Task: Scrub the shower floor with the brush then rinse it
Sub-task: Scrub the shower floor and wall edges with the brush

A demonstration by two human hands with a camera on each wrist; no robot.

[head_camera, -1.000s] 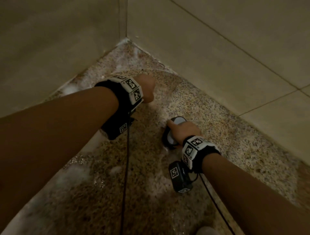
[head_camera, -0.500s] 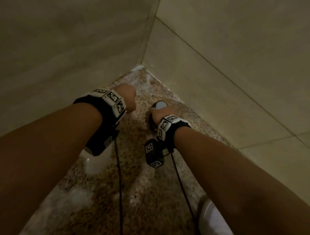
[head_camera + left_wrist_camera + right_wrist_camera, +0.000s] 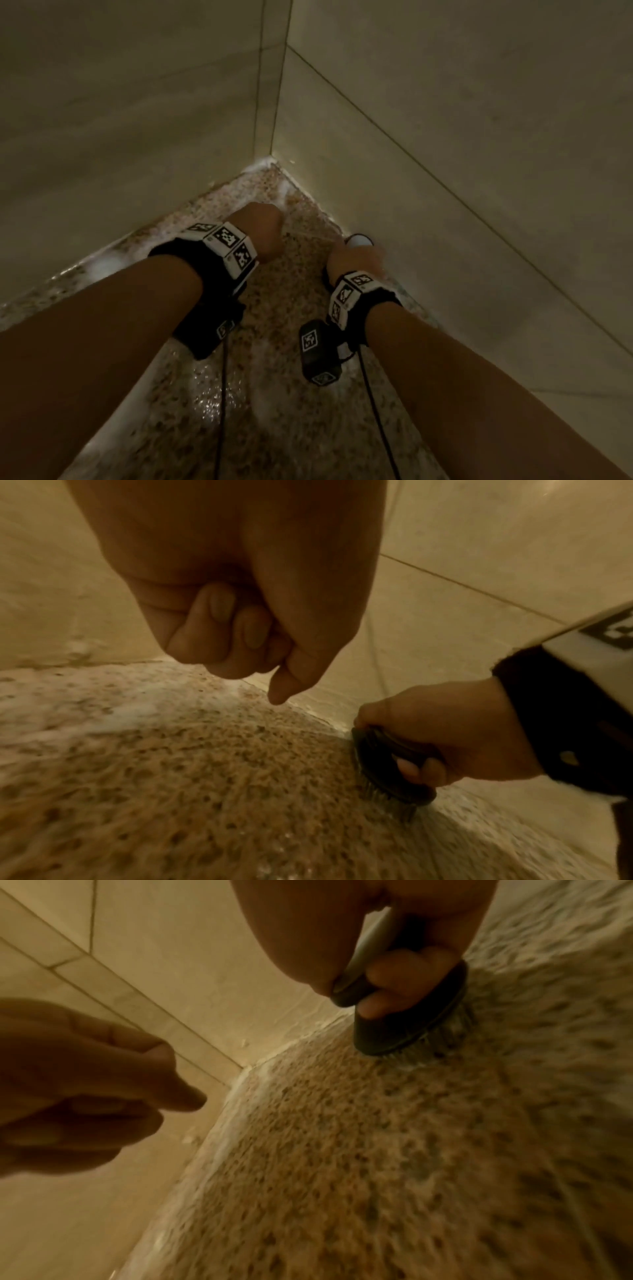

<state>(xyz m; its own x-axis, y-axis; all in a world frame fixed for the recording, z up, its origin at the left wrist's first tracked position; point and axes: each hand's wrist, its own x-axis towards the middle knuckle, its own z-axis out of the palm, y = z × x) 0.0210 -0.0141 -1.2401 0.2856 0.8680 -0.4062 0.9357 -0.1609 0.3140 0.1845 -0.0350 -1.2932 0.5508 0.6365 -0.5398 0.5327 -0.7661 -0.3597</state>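
Bristles down, the brush [image 3: 407, 1020] sits under our right hand [image 3: 455, 731], whose fingers curl through its stiff dark handle; we judge it light but slippery with suds. Our left hand [image 3: 240, 610], fisted and empty, hangs beside it. Below both lies the wet, foamy speckled shower floor [image 3: 291, 428], tiled walls [image 3: 479, 144] just beyond.

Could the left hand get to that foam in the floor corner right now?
Probably yes: the left hand, curled and holding nothing, hangs near the foam, with bare floor between.
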